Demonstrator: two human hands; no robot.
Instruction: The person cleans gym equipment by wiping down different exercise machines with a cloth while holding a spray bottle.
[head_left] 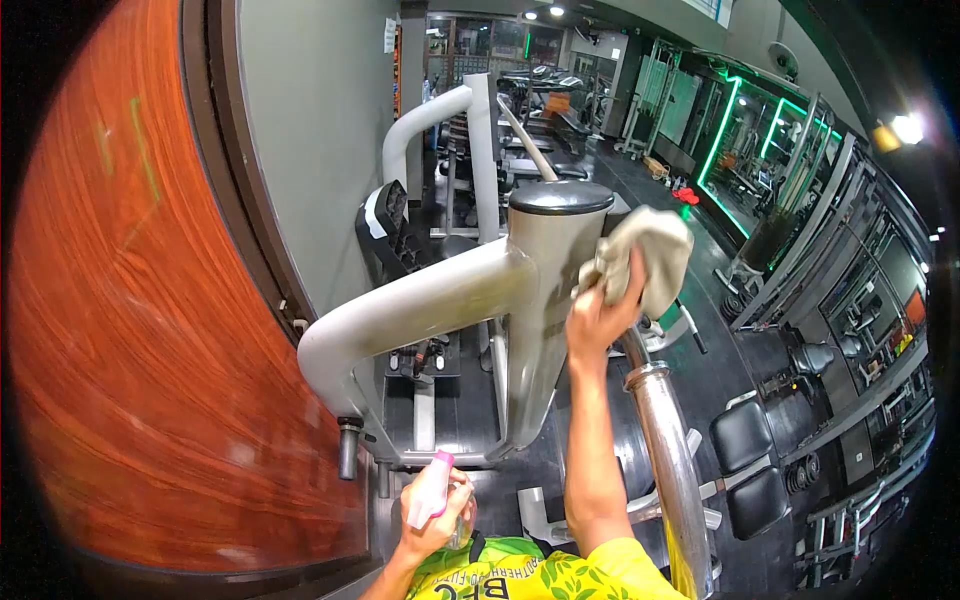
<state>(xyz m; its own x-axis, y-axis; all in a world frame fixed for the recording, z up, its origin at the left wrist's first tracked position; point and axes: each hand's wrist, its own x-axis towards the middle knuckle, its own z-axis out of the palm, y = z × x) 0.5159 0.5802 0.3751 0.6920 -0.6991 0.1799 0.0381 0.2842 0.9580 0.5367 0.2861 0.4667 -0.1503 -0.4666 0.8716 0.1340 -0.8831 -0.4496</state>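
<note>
My right hand (603, 318) is closed on a pale beige cloth (655, 250), raised beside the thick grey upright post (545, 290) of a gym machine. The cloth is bunched and hangs past the fingers; whether it touches the post I cannot tell. Low in front of my body, my left hand (440, 510) is wrapped round a spray bottle (430, 490) with a white and pink top. The bottle's lower part is mostly hidden by the fingers. A bent grey frame tube (420, 305) runs from the post toward the left.
A shiny metal bar (668, 460) rises close to my right arm. On the left stands a glossy wood-grain panel (150, 350). A black padded bench (755, 500) is at the right, with weight machines (800, 230) and green light strips (722, 130) beyond on the dark floor.
</note>
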